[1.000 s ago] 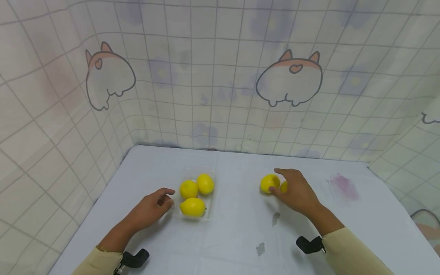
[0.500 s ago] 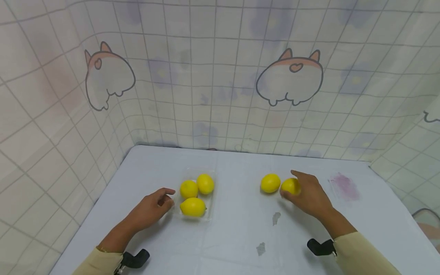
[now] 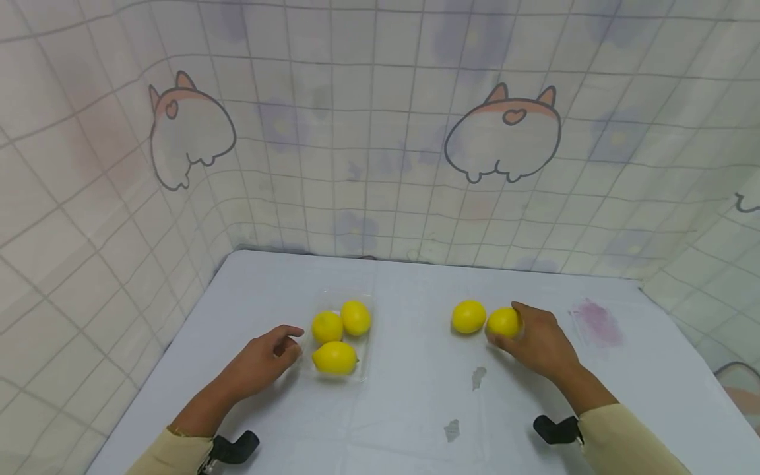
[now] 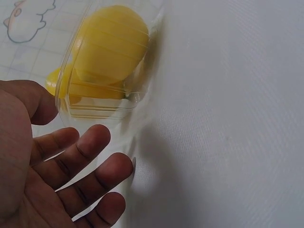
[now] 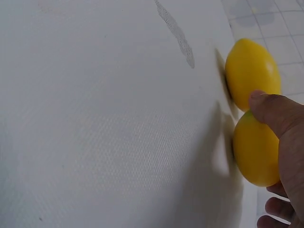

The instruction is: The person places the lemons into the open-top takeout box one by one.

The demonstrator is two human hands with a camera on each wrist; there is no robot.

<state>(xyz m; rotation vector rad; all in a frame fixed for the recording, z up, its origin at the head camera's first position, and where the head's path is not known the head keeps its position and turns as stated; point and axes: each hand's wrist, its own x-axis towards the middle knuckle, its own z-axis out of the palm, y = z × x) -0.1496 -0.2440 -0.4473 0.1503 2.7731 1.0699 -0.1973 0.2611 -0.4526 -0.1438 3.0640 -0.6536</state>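
My right hand [image 3: 537,338] has its thumb and forefinger around a yellow lemon [image 3: 503,322] on the table. In the right wrist view the thumb [image 5: 273,109] lies across that lemon [image 5: 256,152]. Just left of it sits a second lemon [image 3: 468,316], close beside it. My left hand [image 3: 261,363] hovers by the left side of a clear plastic tray [image 3: 363,369], fingers loosely bent and holding nothing. Three lemons lie in the tray: one at the front [image 3: 335,358], one at the back left [image 3: 327,327], one at the back right [image 3: 355,318].
A white cloth covers the table [image 3: 410,396]. Two grey patches [image 3: 452,430] mark its middle, and a pink stain [image 3: 596,322] is at the right. A grid-patterned curtain [image 3: 392,152] rises behind and along the sides.
My right hand has moved right, from over the two right-hand lemons to the rightmost one, and its forefinger has closed down onto it. The left hand and the tray have stayed put.
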